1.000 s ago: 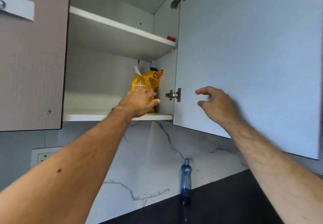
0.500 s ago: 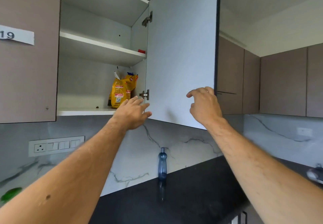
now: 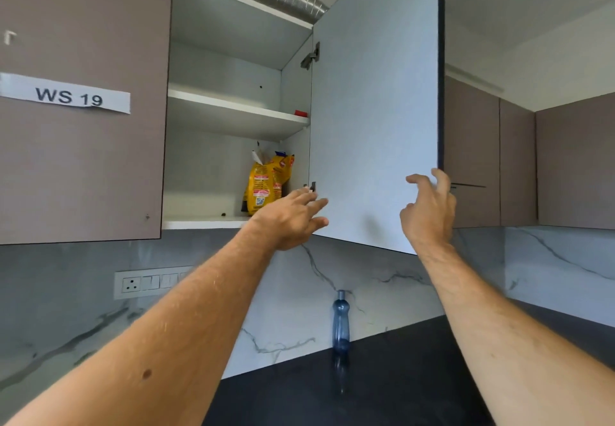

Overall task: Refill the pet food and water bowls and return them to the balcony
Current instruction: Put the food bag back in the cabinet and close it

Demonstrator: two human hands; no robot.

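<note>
A yellow pet food bag (image 3: pixel 266 182) stands upright at the right end of the lower shelf of an open wall cabinet. My left hand (image 3: pixel 293 217) hovers just below and in front of the shelf, fingers spread, holding nothing and apart from the bag. My right hand (image 3: pixel 429 207) is at the free edge of the open white cabinet door (image 3: pixel 372 109), its fingers loosely curled at the door's lower corner. No bowls are in view.
A blue plastic water bottle (image 3: pixel 340 322) stands on the black countertop (image 3: pixel 382 385) against the marble backsplash. A small red item (image 3: pixel 300 113) lies on the upper shelf. A switch panel (image 3: pixel 149 282) is on the wall at left. Closed brown cabinets flank the open one.
My left hand has pulled back out of the cabinet, away from the bag. My right hand has slid along the door to its free edge. The view has backed off and widened.
</note>
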